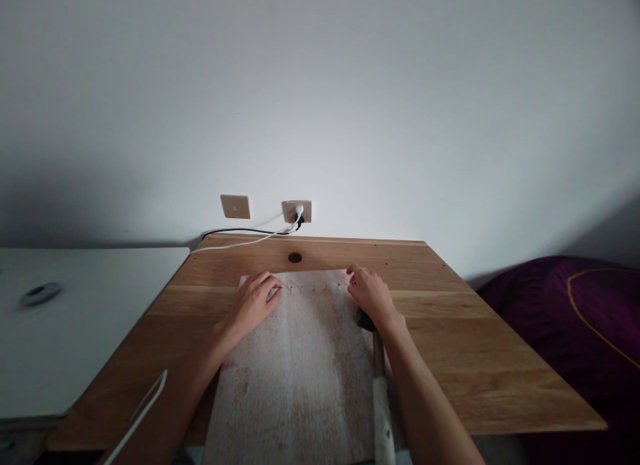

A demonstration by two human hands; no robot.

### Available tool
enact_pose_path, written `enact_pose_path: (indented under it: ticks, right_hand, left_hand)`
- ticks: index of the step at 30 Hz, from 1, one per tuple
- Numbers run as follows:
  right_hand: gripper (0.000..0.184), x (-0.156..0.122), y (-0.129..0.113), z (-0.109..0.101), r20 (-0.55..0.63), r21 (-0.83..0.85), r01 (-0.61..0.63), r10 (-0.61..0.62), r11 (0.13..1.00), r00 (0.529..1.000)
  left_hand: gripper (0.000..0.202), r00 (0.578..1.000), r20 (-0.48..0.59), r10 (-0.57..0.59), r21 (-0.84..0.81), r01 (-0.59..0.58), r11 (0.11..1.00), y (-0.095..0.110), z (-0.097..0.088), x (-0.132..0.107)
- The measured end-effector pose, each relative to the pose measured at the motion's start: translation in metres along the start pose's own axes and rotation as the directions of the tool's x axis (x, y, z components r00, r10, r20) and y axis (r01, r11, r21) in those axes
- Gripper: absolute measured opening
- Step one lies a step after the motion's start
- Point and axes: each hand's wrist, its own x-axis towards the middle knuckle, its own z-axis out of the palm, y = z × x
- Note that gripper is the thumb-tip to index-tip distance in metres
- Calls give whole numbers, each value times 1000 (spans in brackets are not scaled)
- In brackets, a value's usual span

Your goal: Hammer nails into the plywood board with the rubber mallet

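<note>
A pale, worn board [300, 371] lies on the wooden table, with a row of several small nails [314, 288] standing near its far edge. At the left end of that row, my left hand [256, 299] has thumb and forefinger pinched together; what is between them is too small to make out. Over the board's far right corner, my right hand [370, 293] has its fingers curled in by the rightmost nail, and their tips are partly hidden. A hammer [383, 411] with a dark head and a white-wrapped handle lies along the board's right side, partly under my right wrist.
The wooden table [460, 371] meets a white wall holding a socket [297, 211] with plugged-in cables. A round cable hole [295, 257] is near the back edge. Left stands a white surface with a grey ring [40, 294]; right, a purple beanbag-like seat [540, 318].
</note>
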Motion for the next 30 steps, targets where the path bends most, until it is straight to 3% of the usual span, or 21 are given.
enact_pose_path:
  ticks: [8, 12, 16, 19, 22, 26, 30]
  right_hand:
    - [35, 0, 0, -4, -46, 95, 26, -21, 995, 999]
    - [33, -1, -7, -9, -22, 214, 164, -163, 963, 986]
    - [35, -9, -22, -9, 49, 385, 348, -396, 855, 917]
    - [38, -18, -36, -3, 132, 536, 413, -556, 736, 820]
    - [38, -26, -47, 3, 179, 556, 460, -640, 693, 747]
    - [31, -31, -54, 6, 182, 497, 502, -651, 707, 737]
    - [38, -29, -53, 10, 149, 492, 502, -636, 711, 757]
  left_hand:
    - [10, 999, -17, -34, -26, 33, 999, 2, -2, 2]
    - [10, 1000, -17, -10, -35, 9, 999, 7, -6, 2]
    - [10, 992, 42, 119, -28, -118, 993, 18, -11, 2]
    - [12, 973, 131, 188, -49, -184, 982, 28, -14, 1]
    - [13, 954, 196, 226, -64, -218, 974, 35, -15, 0]
    - [13, 936, 236, 260, -79, -248, 966, 37, -14, -1]
    - [16, 931, 246, 270, -123, -246, 961, 37, -13, -1]
